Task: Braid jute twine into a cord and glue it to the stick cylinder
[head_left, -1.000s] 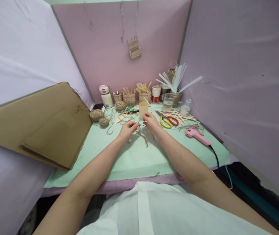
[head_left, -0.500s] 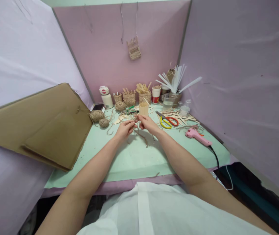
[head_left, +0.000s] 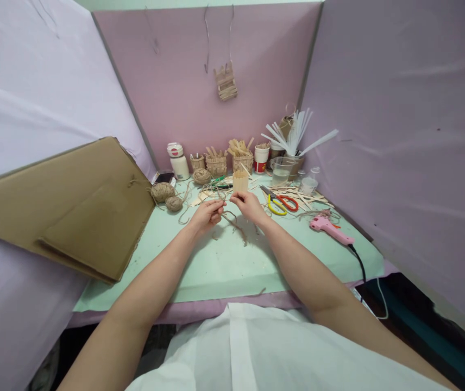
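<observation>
My left hand [head_left: 209, 214] is closed in a pinch on brown twine [head_left: 236, 222], whose loose end trails over the green tabletop toward the right. A hand's breadth away, my right hand [head_left: 247, 206] has its thumb and fingers pressed together; anything between them is too small to make out. Just behind it stands a small holder of pale wooden sticks [head_left: 240, 181]. More twine lies tangled behind my fingers. Right of my right hand rest scissors with red and yellow handles [head_left: 278, 201].
Twine balls [head_left: 163, 191] lie at left beside a cardboard sheet [head_left: 94, 212]. Stick-filled baskets [head_left: 216, 164], a white bottle [head_left: 178, 163], a red-and-white cup [head_left: 261, 159] and a clear tub [head_left: 281, 171] line the back. A pink glue gun [head_left: 331, 229] lies right, its cord over the edge.
My hands, close together half a second ago, have drawn slightly apart, opening a gap between the fingertips. The view has shifted slightly.
</observation>
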`<state>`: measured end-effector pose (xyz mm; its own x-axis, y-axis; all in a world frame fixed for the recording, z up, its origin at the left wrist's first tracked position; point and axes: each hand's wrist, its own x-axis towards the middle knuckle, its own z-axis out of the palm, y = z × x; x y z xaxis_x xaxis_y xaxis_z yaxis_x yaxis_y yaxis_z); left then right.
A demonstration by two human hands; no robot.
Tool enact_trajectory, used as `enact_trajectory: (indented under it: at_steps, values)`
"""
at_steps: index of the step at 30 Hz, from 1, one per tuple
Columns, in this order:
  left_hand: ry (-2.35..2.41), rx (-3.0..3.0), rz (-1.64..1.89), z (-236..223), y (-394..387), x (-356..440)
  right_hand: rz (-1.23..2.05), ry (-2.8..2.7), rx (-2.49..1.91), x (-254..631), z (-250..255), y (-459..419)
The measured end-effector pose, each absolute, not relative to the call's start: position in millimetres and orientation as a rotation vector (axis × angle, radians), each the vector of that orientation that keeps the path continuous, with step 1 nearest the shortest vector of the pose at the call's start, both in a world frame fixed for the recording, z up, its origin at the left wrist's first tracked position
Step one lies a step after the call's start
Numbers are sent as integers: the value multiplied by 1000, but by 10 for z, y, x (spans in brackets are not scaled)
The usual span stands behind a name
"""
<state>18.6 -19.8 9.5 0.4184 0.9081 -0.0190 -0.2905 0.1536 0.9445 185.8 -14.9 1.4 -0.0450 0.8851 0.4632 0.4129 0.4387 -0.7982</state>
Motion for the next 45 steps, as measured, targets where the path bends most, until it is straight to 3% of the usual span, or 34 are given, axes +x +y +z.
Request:
enact_trajectory:
  at_steps: [15,22,32,37,41,45]
  values:
    - [624,945,1061,223,-207,121,407,-1691,-1529,2085,-51,-34]
    - [466,712,1359,389,-113,-142,167,-1431,-1825,2388,49,-33]
    - [350,605,1651,547,-22,-546,13,-1289,-1663,2562,118,4]
    - [404,584,1493,531,-32,-442,-40,-1486,-1377,2422,129,8]
    - [588,723,1247,436,-79,-217,173,-1756,-1700,2382,10,-11]
    - [670,908,1039,287,-123,-28,163,-1745,-1792,2343,-26,-53]
